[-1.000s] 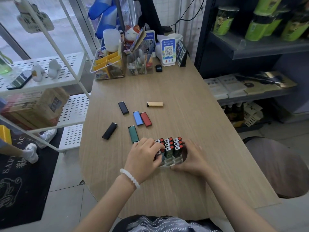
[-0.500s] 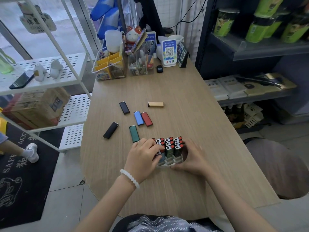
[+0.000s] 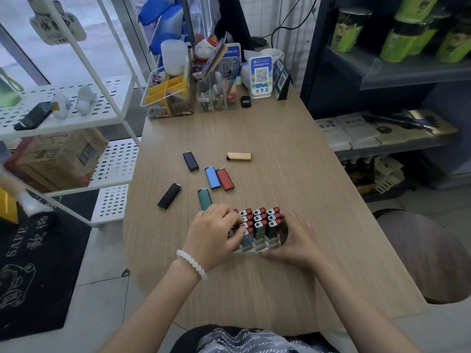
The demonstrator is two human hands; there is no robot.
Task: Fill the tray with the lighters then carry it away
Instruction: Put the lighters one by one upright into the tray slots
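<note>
I see the clear tray [image 3: 257,247] between my hands, red-capped lighters [image 3: 260,220] standing upright in its slots. Beyond my left hand [image 3: 214,236], six loose lighters [image 3: 212,177] lie flat: two black, green, blue, red, tan.

A single head-worn wide-angle view looks forward and steeply down along the wooden worktop [image 3: 280,149] from its near rounded end. It sits close above the left hand [image 3: 214,235] and right hand [image 3: 295,243], with both forearms reaching in from the bottom edge. The far end of the worktop lies near the top, and lines bow at the frame's sides.
</note>
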